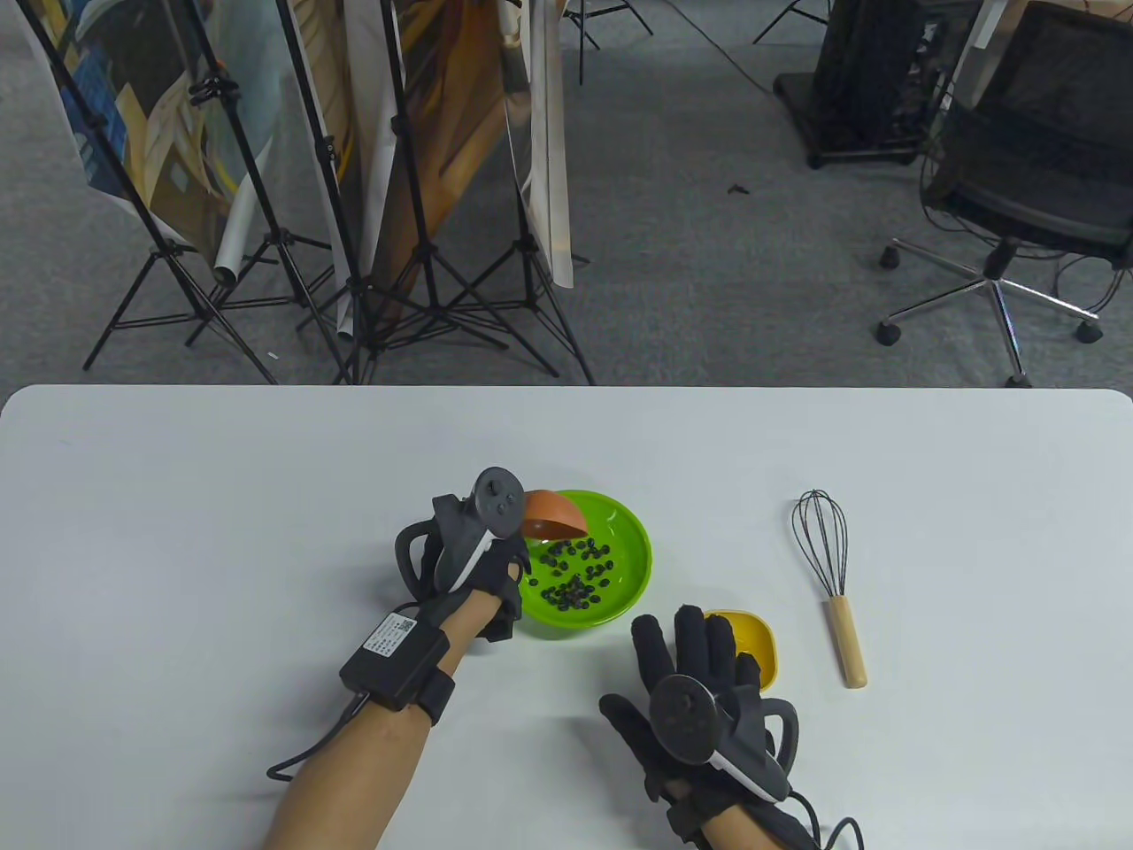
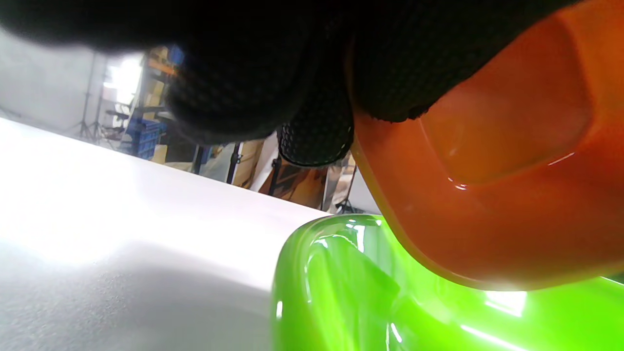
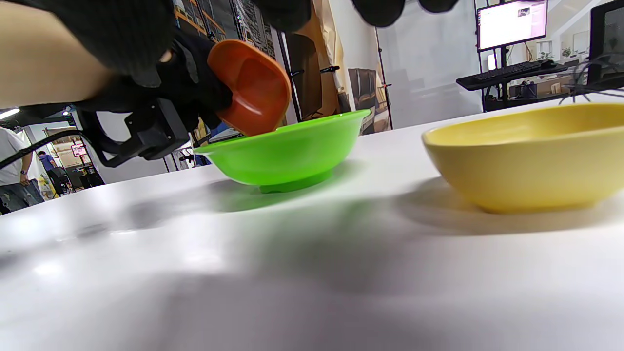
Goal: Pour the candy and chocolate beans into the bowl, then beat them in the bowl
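A green bowl (image 1: 624,531) in the middle of the white table holds several dark chocolate beans (image 1: 577,575). My left hand (image 1: 496,567) grips a small orange dish (image 1: 553,515) and holds it tipped over the bowl's left rim; the same dish (image 2: 487,195) fills the left wrist view above the green bowl (image 2: 341,292). My right hand (image 1: 699,664) lies flat with straight fingers just left of a small yellow dish (image 1: 752,639), partly covering it. In the right wrist view the yellow dish (image 3: 526,156) stands near, the green bowl (image 3: 287,151) and orange dish (image 3: 253,87) behind it.
A wire whisk (image 1: 832,575) with a wooden handle lies on the table to the right of the yellow dish. Beyond the table's far edge stand tripods (image 1: 292,266) with boards and an office chair (image 1: 1027,195). A person (image 3: 14,170) stands far off.
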Motion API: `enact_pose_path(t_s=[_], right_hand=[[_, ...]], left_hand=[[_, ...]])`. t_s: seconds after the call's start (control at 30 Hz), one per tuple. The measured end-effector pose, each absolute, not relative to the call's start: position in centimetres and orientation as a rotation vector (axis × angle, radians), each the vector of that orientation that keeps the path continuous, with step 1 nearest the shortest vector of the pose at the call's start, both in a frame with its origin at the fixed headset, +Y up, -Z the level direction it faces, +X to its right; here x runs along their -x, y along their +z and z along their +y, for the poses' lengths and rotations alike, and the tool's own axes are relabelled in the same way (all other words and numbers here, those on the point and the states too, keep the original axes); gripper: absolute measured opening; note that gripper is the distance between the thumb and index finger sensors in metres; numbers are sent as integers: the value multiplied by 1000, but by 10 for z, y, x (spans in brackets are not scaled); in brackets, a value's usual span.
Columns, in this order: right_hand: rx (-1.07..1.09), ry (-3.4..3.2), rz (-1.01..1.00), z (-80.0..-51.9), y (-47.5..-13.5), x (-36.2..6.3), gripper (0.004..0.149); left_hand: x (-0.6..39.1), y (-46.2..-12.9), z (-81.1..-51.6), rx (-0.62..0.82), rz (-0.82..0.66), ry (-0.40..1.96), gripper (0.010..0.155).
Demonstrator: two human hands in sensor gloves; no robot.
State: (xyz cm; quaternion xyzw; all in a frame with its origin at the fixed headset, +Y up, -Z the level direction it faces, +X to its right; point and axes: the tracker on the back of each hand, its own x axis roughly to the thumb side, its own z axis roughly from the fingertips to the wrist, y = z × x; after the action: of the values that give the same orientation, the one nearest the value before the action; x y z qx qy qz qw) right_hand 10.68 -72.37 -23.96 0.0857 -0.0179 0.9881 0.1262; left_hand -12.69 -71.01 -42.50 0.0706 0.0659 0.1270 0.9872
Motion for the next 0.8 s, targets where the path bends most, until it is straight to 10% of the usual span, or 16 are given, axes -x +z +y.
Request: enact_pose_path(t_s=[0.8], right_hand=[[-251,2878,-42,-725,-239,-106,85]], left_hand=[[226,-431,-704,-104,365,254,46]])
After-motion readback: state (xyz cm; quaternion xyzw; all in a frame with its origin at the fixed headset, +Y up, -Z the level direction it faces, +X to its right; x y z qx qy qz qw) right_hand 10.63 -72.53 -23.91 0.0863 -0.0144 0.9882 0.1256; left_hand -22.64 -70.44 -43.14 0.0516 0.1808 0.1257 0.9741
